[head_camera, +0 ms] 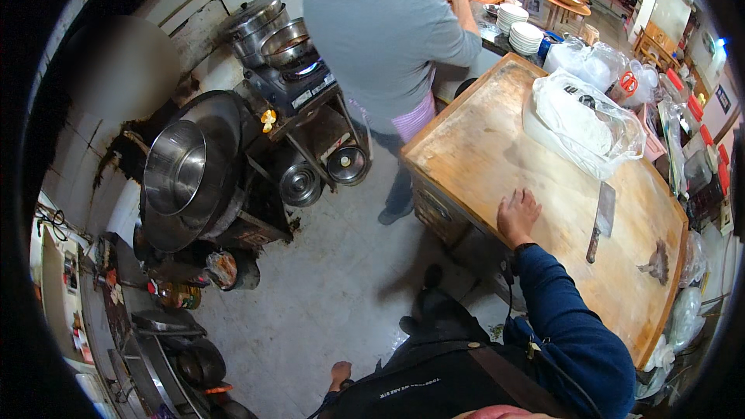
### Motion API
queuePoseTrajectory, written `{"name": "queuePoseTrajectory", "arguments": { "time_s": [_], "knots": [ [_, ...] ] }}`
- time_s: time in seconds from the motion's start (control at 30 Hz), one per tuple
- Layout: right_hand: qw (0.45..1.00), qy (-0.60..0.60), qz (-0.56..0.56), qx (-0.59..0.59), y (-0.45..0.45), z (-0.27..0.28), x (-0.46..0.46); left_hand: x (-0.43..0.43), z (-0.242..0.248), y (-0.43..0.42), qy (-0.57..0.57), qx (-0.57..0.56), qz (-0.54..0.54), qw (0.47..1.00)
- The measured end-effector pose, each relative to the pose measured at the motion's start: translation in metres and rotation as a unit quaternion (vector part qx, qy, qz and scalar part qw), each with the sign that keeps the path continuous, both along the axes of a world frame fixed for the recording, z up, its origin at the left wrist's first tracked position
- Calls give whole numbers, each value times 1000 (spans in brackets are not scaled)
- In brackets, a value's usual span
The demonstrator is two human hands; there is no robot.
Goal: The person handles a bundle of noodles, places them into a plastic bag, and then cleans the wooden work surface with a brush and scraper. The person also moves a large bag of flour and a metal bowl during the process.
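Note:
My right hand (520, 215) rests palm down on a floured wooden worktop (483, 157), near its left edge, fingers spread and holding nothing. To its right lies a cleaver (603, 218), blade away from me and handle towards me. Beyond the hand, a clear plastic bag (588, 122) lies over something white, partly hidden by it. My left hand (341, 372) hangs low by my side above the tiled floor, away from any object. Its fingers look curled, but the palm side is hidden. A small dark patch (657, 263) marks the worktop's right part.
A person (378, 41) in a grey top stands ahead at a counter with stacked white plates (525, 38). On the left, a lit gas stove (297, 78) carries a metal pan (288, 43). A steel basin (174, 167) sits in a large wok (224, 122). Red-lidded containers (695, 107) line the right.

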State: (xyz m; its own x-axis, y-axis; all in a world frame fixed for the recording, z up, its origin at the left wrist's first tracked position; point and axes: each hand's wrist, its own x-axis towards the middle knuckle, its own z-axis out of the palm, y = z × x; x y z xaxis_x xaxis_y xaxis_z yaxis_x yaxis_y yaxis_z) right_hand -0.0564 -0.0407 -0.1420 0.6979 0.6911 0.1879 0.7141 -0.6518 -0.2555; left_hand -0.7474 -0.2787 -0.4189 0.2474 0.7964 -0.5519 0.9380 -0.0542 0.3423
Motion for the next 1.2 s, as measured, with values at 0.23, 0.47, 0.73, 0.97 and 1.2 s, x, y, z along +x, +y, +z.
{"name": "queuePoseTrajectory", "arguments": {
  "time_s": [0.23,0.47,0.73,0.97,1.2],
  "knots": [
    [1000,-7,3,4,0,3,1,23,12,14,118,-30,-65,990],
    [1000,-10,9,-14,2,7,-4,25,-8,2,53,7,76,996],
    [998,-44,28,19,2,-3,-1,40,-29,-13,-4,-59,282,958],
    [999,-34,19,7,1,1,-1,35,-42,-17,172,-33,-97,980],
    [999,-18,15,22,-1,-4,1,15,-49,-3,177,-27,-65,982]
  ]
}}
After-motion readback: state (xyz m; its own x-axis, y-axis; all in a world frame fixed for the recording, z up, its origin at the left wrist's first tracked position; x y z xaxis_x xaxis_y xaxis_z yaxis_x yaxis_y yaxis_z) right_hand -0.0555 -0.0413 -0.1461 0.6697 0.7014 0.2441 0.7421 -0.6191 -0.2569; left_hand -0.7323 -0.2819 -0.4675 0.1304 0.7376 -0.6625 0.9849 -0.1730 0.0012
